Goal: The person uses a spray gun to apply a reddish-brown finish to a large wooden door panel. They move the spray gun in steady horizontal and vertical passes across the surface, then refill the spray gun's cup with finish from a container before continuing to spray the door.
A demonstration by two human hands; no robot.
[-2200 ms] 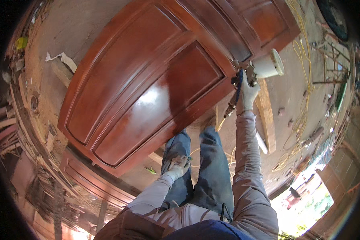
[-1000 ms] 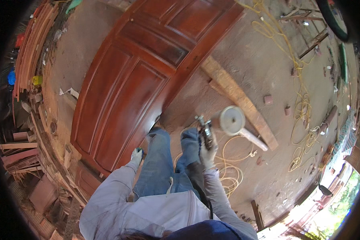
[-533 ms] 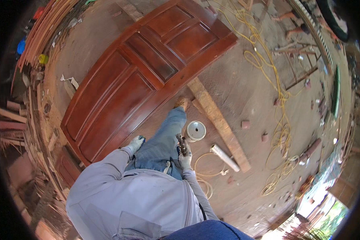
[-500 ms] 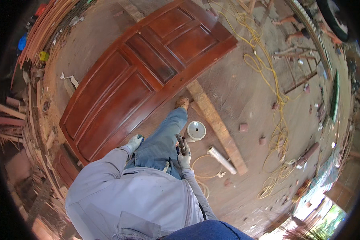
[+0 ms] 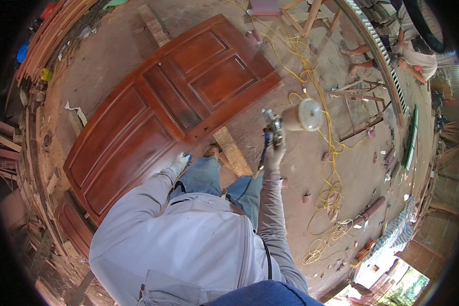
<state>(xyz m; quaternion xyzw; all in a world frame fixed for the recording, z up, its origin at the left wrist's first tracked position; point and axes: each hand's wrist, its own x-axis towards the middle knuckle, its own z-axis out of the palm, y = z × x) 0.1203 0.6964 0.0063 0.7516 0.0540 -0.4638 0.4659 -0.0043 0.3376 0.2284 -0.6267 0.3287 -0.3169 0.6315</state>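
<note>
My right hand (image 5: 275, 157), in a pale glove, is closed round the handle of a metal spray gun (image 5: 275, 128). A whitish round paint cup (image 5: 309, 114) sits on the gun, raised over the floor to the right of the door. My left hand (image 5: 179, 163), also gloved, is closed beside the door's near edge, with a small dark blue bit showing at its fingers. What that bit is cannot be made out. Before me lies a glossy reddish-brown panelled wooden door (image 5: 130, 120) with one curved long side.
Wooden beams (image 5: 232, 152) run under the door. Yellow hose (image 5: 331, 196) lies in loops on the floor at right, near a wooden trestle (image 5: 359, 97). Another person (image 5: 418, 58) is at the far right. Long wooden strips (image 5: 51, 38) are stacked at the far left.
My right hand has lifted the spray gun with its cup forward and right. My left hand has shifted slightly up and right in view. The view has moved, and my legs have changed position.
</note>
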